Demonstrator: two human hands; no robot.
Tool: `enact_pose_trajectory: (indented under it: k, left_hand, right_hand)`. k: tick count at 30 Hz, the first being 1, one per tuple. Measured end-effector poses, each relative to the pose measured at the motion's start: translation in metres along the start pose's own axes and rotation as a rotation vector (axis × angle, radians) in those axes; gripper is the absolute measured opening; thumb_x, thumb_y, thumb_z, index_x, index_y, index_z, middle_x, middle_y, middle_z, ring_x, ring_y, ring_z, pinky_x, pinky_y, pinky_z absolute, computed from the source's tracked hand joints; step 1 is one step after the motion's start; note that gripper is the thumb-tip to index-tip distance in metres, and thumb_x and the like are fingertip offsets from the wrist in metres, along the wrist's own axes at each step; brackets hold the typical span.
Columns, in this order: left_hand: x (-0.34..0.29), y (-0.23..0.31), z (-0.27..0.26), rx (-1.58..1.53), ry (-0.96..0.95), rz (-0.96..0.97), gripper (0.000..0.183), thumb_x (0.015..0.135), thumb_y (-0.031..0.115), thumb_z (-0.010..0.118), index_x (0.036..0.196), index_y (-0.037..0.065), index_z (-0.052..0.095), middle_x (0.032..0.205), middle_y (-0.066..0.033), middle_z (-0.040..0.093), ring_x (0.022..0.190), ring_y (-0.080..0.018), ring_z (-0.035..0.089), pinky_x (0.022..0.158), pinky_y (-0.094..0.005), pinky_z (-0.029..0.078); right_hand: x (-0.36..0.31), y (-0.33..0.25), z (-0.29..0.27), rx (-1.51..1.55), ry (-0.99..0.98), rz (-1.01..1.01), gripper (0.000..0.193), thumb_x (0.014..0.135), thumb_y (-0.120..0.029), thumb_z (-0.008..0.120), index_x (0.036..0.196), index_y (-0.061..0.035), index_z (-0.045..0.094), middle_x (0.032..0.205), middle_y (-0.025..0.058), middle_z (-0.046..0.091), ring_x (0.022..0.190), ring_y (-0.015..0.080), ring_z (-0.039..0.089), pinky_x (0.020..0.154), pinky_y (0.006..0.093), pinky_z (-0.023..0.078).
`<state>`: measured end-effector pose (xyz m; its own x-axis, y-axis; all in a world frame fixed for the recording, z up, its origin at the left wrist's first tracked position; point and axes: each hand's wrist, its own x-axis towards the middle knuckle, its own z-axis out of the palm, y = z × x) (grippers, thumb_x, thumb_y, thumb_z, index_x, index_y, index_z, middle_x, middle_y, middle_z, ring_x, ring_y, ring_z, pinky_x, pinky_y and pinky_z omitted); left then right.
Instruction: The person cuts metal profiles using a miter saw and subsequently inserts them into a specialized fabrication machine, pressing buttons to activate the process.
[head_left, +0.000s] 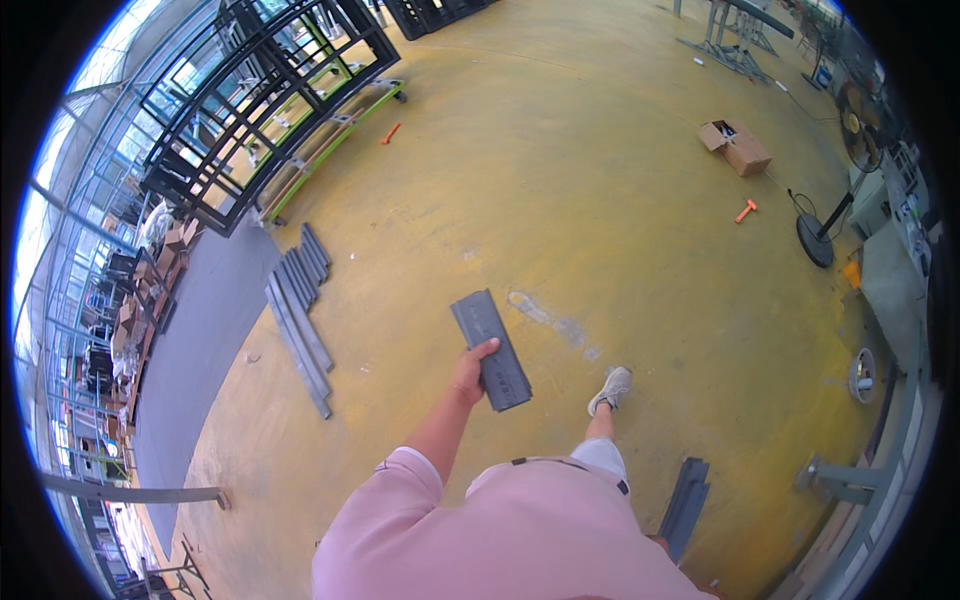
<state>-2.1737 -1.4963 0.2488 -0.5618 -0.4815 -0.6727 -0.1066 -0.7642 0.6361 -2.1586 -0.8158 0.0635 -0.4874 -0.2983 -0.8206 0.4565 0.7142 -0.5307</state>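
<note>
My left hand [472,375] is closed on a short dark grey plank [488,322], thumb across its upper face. I hold it out in front of my body, above the yellow floor. At the lower right, another grey plank [686,500] sticks out past my pink shirt, lengthwise ridges showing on it. A sliver of my right hand [658,542] shows beside that plank; its fingers are hidden behind the shirt. Several grey planks [293,312] of different lengths lie side by side on the floor to the left.
Black metal frames [270,75] stand on a green wheeled cart [330,150] at the far left. An open cardboard box [740,150], an orange hammer [746,211] and a pedestal fan [815,240] are on the right. A grey mat [195,350] runs along the left.
</note>
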Motion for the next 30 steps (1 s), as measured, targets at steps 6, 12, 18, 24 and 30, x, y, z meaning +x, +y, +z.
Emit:
enact_pose_trajectory:
  k: [6, 12, 18, 24, 30]
  left_hand:
    - [0.131, 0.038, 0.008, 0.202, 0.312, 0.01, 0.046, 0.077, 0.017, 0.08, 0.115, -0.002, 0.062, 0.1, -0.0121, 0.069, 0.087, -0.026, 0.068, 0.08, -0.0446, 0.057]
    - [0.209, 0.045, 0.051, 0.724, 0.607, -0.311, 0.06, 0.066, 0.02, 0.084, 0.114, -0.01, 0.064, 0.104, -0.0184, 0.07, 0.088, -0.03, 0.069, 0.079, -0.042, 0.056]
    - [0.328, 0.045, 0.117, 1.446, 0.178, -0.551, 0.065, 0.077, 0.043, 0.074, 0.127, 0.004, 0.062, 0.119, -0.0184, 0.067, 0.114, -0.0331, 0.061, 0.1, -0.0396, 0.046]
    - [0.579, 0.188, 0.377, 0.776, 0.375, -0.431, 0.047, 0.068, 0.016, 0.081, 0.106, -0.009, 0.067, 0.094, -0.0167, 0.071, 0.083, -0.0308, 0.071, 0.075, -0.0461, 0.057]
    - [0.79, 0.399, 0.69, 1.469, 0.193, 0.162, 0.068, 0.058, 0.016, 0.086, 0.113, -0.012, 0.056, 0.104, -0.0251, 0.068, 0.092, -0.0352, 0.07, 0.079, -0.0432, 0.056]
  right_hand:
    - [0.192, -0.185, -0.147, -0.677, -0.056, -0.056, 0.018, 0.079, -0.017, 0.061, 0.069, -0.0035, 0.069, 0.07, 0.0153, 0.067, 0.06, 0.0224, 0.065, 0.056, 0.0388, 0.05]
    - [0.377, -0.484, -0.315, -0.077, 0.442, -0.22, 0.03, 0.094, -0.029, 0.056, 0.096, -0.0005, 0.065, 0.077, 0.0113, 0.066, 0.064, 0.0187, 0.062, 0.058, 0.0356, 0.049]
    - [0.494, -0.718, -0.416, 0.029, 0.365, -0.34, 0.04, 0.094, -0.028, 0.059, 0.124, -0.0018, 0.061, 0.094, 0.0087, 0.069, 0.073, 0.0179, 0.065, 0.065, 0.0335, 0.053]
    - [0.594, -0.71, -0.477, -0.559, 0.072, 0.037, 0.043, 0.088, -0.024, 0.061, 0.127, -0.0047, 0.061, 0.089, 0.0117, 0.071, 0.07, 0.0225, 0.069, 0.06, 0.0383, 0.055]
    - [0.605, -0.725, -0.534, 0.533, 0.323, 0.394, 0.024, 0.092, -0.019, 0.059, 0.11, -0.0053, 0.065, 0.094, 0.0125, 0.07, 0.067, 0.0261, 0.068, 0.058, 0.0423, 0.056]
